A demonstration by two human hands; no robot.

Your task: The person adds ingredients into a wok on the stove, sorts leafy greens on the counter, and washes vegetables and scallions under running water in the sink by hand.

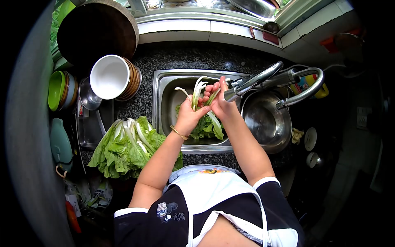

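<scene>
Over the sink, my left hand (190, 117) is closed around the pale stems of a bunch of leafy greens (214, 124). The stem ends poke up above its fingers, while the leaves hang into the sink basin (168, 108). Beside it, my right hand (223, 103) has its fingers curled around stalks of the same bunch, under the faucet (247, 84). Some fingers of both hands are hidden by the stems. A larger pile of leafy greens (131, 144) lies on the counter, left of the sink and close to my left forearm.
A round metal basin (265, 121) sits right of the sink. White bowls (110, 77) are stacked on the dark speckled counter (144, 57), near a metal ladle (90, 96) and a tray (89, 133). A large round board (98, 33) leans at the back left.
</scene>
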